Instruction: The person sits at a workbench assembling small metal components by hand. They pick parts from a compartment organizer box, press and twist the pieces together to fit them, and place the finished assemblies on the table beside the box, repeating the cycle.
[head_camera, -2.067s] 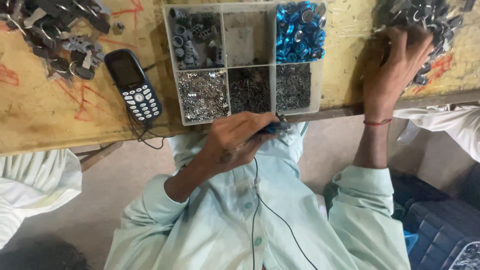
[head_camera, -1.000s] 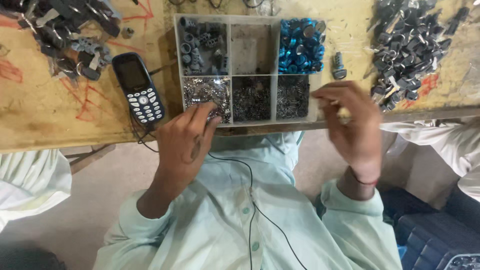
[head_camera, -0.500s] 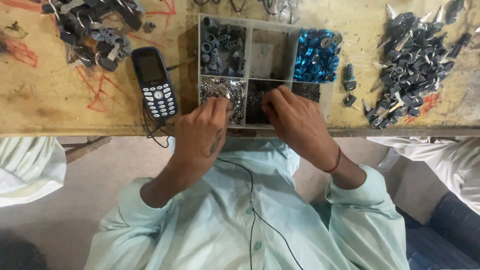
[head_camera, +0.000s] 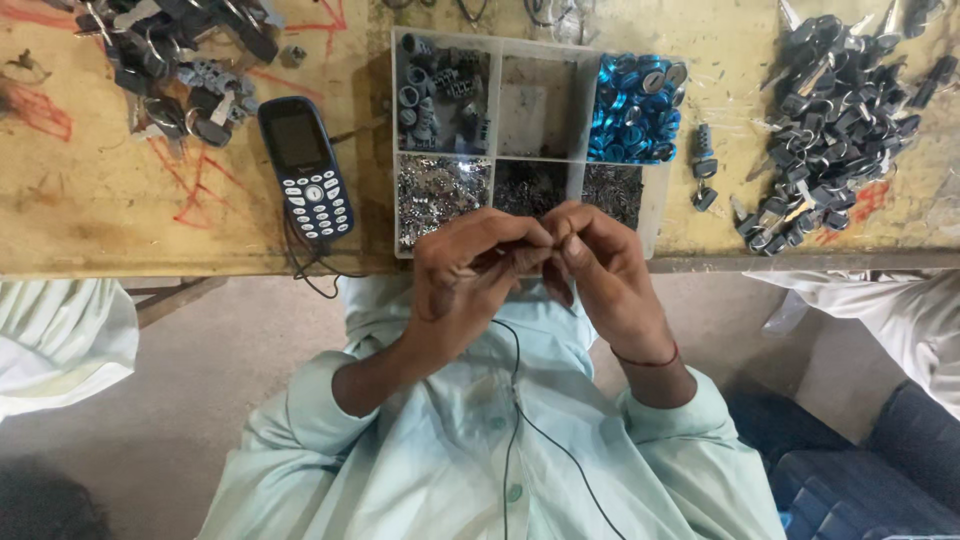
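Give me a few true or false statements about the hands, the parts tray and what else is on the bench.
1. Both hands meet at the near edge of the parts tray. True: left hand and right hand touch at the fingertips.
2. The blue rings fill the tray's top right compartment. True.
3. The phone lies right of the tray. False: it lies left of it.
4. The top middle compartment is full of screws. False: it looks nearly empty.
5. A pile of dark keys lies right of the tray. True.
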